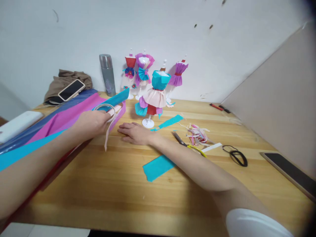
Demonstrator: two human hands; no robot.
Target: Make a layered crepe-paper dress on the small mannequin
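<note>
My left hand (95, 122) reaches over the coloured paper sheets at the left. Its fingers are closed on the near side of a roll of clear tape (112, 107); the fingertips are partly hidden. Pink and purple paper strips (118, 116) lie beside that hand, and a thin pale strip (107, 140) hangs below it. Palm down on the table, my right hand (137, 133) has its fingers spread and holds nothing. Just behind it stands a small dress-form mannequin (158, 95) in a turquoise, pale pink and red paper dress. A turquoise paper piece (158, 168) lies partly under my right forearm.
Scissors with yellow handles (182, 140) lie near a heap of paper scraps (197, 134). A black hair tie (239, 158) and a phone (288, 171) are at the right. Behind stand more dressed mannequins (178, 75) and a thermos (108, 77). Another phone (72, 90) rests on brown cloth (59, 80).
</note>
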